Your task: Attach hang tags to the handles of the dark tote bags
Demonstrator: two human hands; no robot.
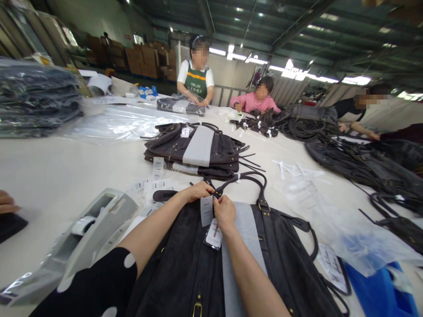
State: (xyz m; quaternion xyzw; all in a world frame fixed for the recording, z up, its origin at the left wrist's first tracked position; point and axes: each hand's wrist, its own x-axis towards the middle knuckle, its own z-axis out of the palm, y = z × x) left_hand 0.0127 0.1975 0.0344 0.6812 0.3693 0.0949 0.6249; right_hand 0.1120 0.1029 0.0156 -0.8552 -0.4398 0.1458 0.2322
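Observation:
A large dark handbag (pixel 178 255) lies flat in front of me, with a strip of pale grey paper (pixel 243 237) running down its middle. My left hand (pixel 199 192) has its fingers closed at the base of the bag's handle (pixel 253 175). Close beside it, my right hand (pixel 225 213) pinches near the top of a white hang tag (pixel 206 212); its thumb and fingers partly hide what is between them. Below hangs a second printed tag (pixel 214 237), resting on the bag's front.
Stacked dark bags (pixel 228 154) lie just beyond. A grey tape dispenser (pixel 95 224) and loose tags (pixel 158 185) are at left, beside bagged goods (pixel 36 97). Blue bin (pixel 380 286) and plastic (pixel 330 211) lie right. Co-workers (pixel 198 83) stand across the table; another hand (pixel 7 203) shows at far left.

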